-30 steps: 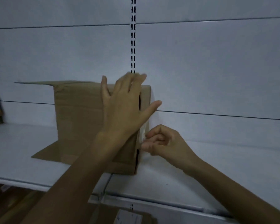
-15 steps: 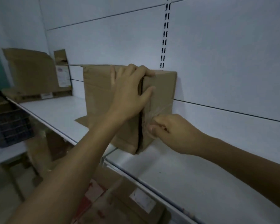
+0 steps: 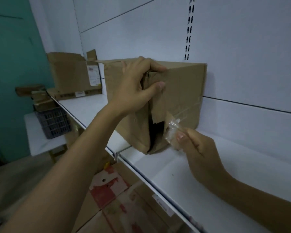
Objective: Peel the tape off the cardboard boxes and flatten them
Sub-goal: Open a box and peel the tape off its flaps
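Observation:
A brown cardboard box (image 3: 183,91) stands on a white shelf (image 3: 242,165), its near corner facing me with a dark open seam running down it. My left hand (image 3: 138,86) grips the upper part of that corner, fingers over the top edge and thumb on the right face. My right hand (image 3: 196,147) pinches a strip of clear tape (image 3: 172,130) that is lifted off the lower right face, with a scrap of brown paper stuck to it. A top flap of the box sticks out to the left.
Another opened cardboard box (image 3: 71,74) with a white label sits further left on the shelf. A dark plastic crate (image 3: 53,121) stands on a low white table at left. Printed red-and-white cartons (image 3: 111,190) lie below the shelf. A teal wall (image 3: 12,56) is at left.
My right hand has pulled the tape away from the box's lower right face toward me. My left hand has curled more tightly over the top corner. The view has swung so more of the left side shows.

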`<act>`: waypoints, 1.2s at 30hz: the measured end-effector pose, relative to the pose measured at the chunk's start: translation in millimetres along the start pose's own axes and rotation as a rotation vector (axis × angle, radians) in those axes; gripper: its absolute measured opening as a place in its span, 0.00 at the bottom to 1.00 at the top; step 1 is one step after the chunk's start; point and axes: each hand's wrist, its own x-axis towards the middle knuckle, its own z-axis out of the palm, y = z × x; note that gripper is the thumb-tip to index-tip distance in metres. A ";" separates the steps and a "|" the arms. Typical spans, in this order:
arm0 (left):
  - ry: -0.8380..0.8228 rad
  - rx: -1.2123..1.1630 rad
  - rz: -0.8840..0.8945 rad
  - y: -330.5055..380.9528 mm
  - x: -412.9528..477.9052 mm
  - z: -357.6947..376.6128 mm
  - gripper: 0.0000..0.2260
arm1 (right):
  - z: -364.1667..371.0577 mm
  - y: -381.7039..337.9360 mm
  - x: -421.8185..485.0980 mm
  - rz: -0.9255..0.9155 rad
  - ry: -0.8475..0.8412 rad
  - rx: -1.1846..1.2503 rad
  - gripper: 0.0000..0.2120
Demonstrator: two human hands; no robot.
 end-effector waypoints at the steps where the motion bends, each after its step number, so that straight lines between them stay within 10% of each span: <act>1: -0.010 -0.004 -0.007 1.1 0.5 -0.7 0.13 | -2.8 0.4 -2.0 -0.005 0.013 -0.004 0.21; 10: 0.164 0.141 0.087 6.9 -35.5 17.0 0.20 | -0.4 3.9 6.2 0.018 -0.063 0.010 0.16; 14: -0.008 0.358 0.134 -2.5 -88.7 29.0 0.27 | -0.6 5.8 30.1 -0.021 -0.069 0.008 0.14; 36: 0.071 0.234 -0.166 8.3 -107.8 74.3 0.06 | 11.6 17.4 20.7 0.014 0.024 -0.026 0.17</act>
